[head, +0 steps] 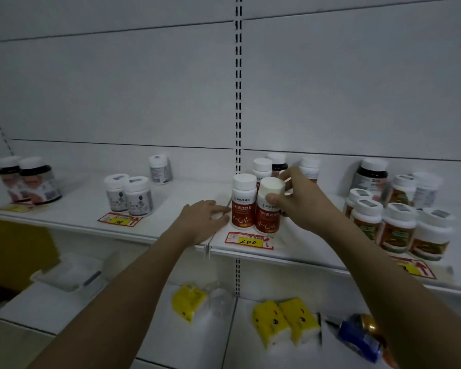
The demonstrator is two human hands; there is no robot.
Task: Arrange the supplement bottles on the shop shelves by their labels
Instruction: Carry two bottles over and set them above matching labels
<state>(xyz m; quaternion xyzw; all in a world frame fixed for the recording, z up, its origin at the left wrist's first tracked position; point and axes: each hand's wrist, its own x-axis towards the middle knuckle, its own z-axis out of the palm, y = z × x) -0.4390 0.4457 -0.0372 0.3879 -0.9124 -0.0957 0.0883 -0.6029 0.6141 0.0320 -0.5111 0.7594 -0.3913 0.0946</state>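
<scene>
A red-labelled bottle (268, 206) is being gripped by the right hand (301, 201); the shelf (171, 209) is being touched by the flat left hand (202, 217).

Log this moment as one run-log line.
right hand: grips tilted red-label bottle | left hand: rests on shelf, beside second red-label bottle | price tag in front

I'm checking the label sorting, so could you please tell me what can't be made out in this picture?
All in the head view:
- Bottles behind the red pair: labels hidden by the front bottles and the right hand.
- Held red bottle: small print too small, part under the fingers.
- Right-hand bottles: labels blurred.
- Far-right price tag: blurred.
- Left hand: blurred; contact with the left red bottle unclear.
</scene>
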